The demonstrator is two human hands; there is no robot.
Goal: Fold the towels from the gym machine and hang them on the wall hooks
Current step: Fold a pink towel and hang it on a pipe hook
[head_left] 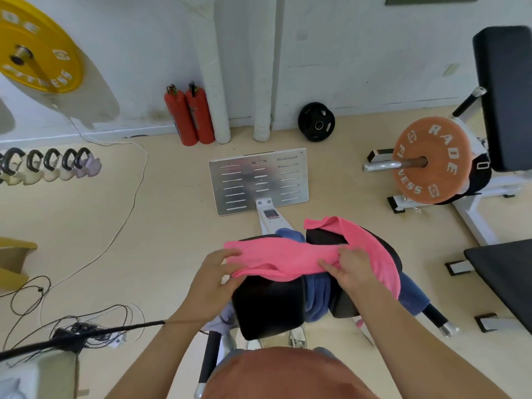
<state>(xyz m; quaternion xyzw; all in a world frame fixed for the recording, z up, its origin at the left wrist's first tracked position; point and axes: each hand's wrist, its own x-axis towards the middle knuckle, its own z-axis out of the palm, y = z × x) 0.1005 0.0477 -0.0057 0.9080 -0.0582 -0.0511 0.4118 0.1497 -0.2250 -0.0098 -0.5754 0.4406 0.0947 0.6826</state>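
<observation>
Upper towel [282, 254] draped across left pad [267, 306] and right pad [342, 300]; gripped at left end by left hand [213, 280], pinched near middle by right hand [354, 272]. Lower towel [316, 295] lodged in gap between pads, beneath upper towel. Footplate [259, 180] set beyond pads; fire extinguishers [188, 115] stood against wall behind, to left.

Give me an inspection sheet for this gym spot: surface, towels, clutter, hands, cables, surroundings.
Surface: two black pads.
Job's things: pink towel draped across both pads; blue towel bunched between them, underneath.
Clutter: kettlebells in a row, left; black plate against the wall.
Hands: left hand grips the pink towel's left end; right hand pinches its middle.
Cables: white cable across the floor; black cables tangled, lower left.
Surroundings: fire extinguishers by the wall; orange plate on a bar, right.
</observation>
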